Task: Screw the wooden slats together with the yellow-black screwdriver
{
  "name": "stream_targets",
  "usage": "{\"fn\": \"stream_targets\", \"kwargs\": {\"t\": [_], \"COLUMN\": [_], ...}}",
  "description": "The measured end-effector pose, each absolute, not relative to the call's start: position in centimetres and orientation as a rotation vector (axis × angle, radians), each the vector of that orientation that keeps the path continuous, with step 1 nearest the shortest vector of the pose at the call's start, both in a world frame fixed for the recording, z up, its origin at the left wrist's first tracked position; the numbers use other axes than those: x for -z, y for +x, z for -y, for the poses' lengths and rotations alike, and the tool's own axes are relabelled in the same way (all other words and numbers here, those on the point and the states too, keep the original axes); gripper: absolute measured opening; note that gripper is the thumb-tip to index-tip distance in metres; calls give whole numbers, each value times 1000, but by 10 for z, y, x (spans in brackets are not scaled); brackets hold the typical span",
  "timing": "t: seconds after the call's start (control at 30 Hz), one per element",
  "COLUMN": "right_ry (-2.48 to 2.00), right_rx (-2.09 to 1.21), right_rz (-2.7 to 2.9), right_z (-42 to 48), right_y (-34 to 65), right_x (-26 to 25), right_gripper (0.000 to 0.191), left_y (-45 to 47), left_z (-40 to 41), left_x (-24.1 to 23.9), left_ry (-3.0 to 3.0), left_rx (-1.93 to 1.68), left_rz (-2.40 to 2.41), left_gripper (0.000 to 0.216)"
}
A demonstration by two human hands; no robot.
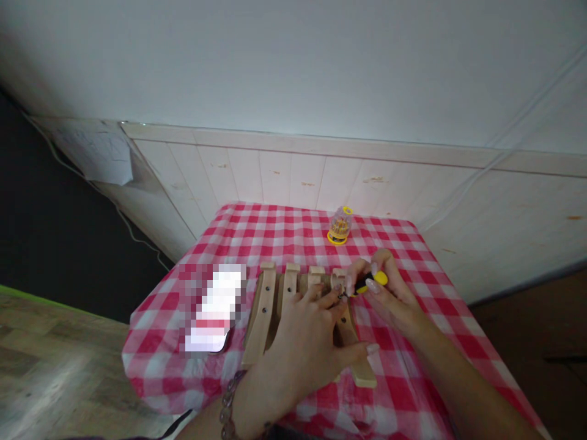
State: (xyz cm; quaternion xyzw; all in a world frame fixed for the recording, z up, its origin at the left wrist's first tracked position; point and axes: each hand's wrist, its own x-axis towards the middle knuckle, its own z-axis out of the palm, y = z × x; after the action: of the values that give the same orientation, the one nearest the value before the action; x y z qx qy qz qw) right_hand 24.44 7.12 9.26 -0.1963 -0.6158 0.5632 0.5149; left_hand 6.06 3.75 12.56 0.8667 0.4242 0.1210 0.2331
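A light wooden rack made of several curved slats lies on a small table with a red and white checked cloth. My left hand lies flat on the slats with its fingers spread, pressing the rack down. My right hand is closed round a small yellow and black screwdriver. The tool's tip points left at a slat near my left fingertips.
A clear and yellow holder of screwdriver bits stands at the table's far edge. A blurred white object lies left of the rack. White panelled wall runs behind the table; wooden floor lies to the left.
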Motion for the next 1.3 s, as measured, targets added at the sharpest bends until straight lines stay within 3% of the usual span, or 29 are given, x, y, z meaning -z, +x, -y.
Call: {"fn": "stream_targets", "kwargs": {"t": [0.13,0.3,0.7,0.93,1.1,1.3], "right_ry": [-486,-588,-560,-526,-584,-625], "right_rx": [-1347,-1439,-1268,-1396,-1406,-1379], "right_rz": [1431,1349,1528,1430,1322,1446], "right_z": [-69,-67,-72,-66,-66,-72], "right_y": [240,236,246,237,234,244], "right_x": [-95,-99,-93,-96,-97,-89], "right_gripper": [18,45,17,22,40,35], "left_y": [61,61,61,61,61,62], "left_z": [-37,-37,-38,-37,-37,-39], "left_x": [-125,-127,-127,-129,-127,-126], "left_ry": [2388,2395,2404,2387,2392,2418], "left_rx": [-332,-313,-326,-304,-341,-304], "left_rz": [-1171,-1174,-1168,-1181,-1188,-1182], "left_gripper": [47,47,44,41,45,50]}}
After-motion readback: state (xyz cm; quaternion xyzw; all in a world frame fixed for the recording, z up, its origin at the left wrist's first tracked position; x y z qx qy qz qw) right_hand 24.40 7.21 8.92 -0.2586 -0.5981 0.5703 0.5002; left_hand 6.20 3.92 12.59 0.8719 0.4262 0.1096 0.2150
